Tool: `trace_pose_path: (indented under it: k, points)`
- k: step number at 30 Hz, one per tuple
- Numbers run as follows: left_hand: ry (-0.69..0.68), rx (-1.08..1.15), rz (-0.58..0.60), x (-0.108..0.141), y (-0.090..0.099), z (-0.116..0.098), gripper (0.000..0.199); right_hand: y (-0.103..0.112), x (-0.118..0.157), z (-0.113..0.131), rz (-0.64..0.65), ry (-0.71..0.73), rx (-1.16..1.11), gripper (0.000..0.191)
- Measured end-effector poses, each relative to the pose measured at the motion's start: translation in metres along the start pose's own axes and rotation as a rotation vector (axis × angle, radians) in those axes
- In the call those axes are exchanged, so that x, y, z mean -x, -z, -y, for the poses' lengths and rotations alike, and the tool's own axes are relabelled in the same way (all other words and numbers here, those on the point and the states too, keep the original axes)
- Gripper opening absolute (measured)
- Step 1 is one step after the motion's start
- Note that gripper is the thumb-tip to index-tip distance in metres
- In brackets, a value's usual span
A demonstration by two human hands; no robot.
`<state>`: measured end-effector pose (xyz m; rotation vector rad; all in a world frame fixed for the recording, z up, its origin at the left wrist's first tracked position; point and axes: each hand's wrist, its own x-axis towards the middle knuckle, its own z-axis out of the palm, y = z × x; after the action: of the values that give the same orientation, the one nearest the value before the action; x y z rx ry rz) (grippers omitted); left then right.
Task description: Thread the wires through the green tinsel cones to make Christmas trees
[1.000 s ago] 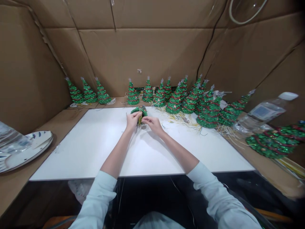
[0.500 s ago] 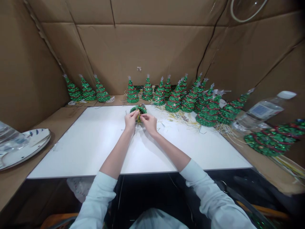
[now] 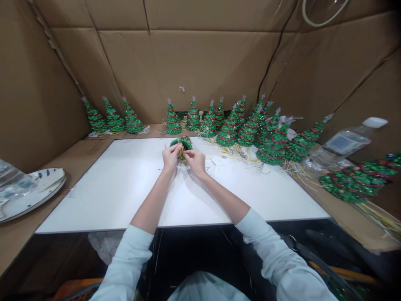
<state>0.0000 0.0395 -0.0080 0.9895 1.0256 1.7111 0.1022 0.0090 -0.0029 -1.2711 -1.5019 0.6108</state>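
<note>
My hands are together at the far middle of a white board (image 3: 94, 200). Between them is a small green tinsel tree (image 3: 182, 143), tilted over, with red tinsel wound around it. My left hand (image 3: 171, 158) grips its side. My right hand (image 3: 194, 162) pinches at a bunch of yellow strands (image 3: 181, 154) hanging from its underside, and my fingers hide where the strands join the tree. Several finished tinsel trees (image 3: 228, 131) stand in a row just beyond the board.
Loose yellow strands and wire scraps (image 3: 234, 154) lie along the board's far edge. A large tinsel tree (image 3: 360, 179) lies on the cardboard shelf (image 3: 341, 217) at right, near a plastic bottle (image 3: 346, 143). A white plate (image 3: 34, 194) sits at left. Cardboard walls (image 3: 188, 62) surround the bench.
My right hand has moved left, closer to my left hand, and both now pinch at the strands under the tree. The whole scene has shifted slightly in view.
</note>
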Motion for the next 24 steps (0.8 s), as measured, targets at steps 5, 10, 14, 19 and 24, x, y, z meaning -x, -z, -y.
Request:
trace_pose_path:
  k: [5,10,14,19,24]
  points:
    - [-0.041,-0.051,0.015,-0.002,0.003,0.002,0.029,-0.001,-0.001,-0.003,0.014,0.021,0.034,0.018]
    - [-0.053,-0.089,0.032,-0.002,0.003,0.0,0.028,0.003,-0.003,0.0,0.065,0.028,0.046,0.016]
    - [-0.03,-0.06,0.064,-0.001,0.002,-0.003,0.029,0.013,-0.009,-0.001,0.162,0.062,0.071,0.016]
    - [-0.064,-0.134,0.037,-0.004,0.005,-0.001,0.026,0.025,-0.013,-0.008,0.378,0.12,0.339,0.014]
    - [-0.126,-0.166,0.036,-0.003,0.007,-0.001,0.019,0.021,-0.002,-0.004,0.445,0.145,0.538,0.032]
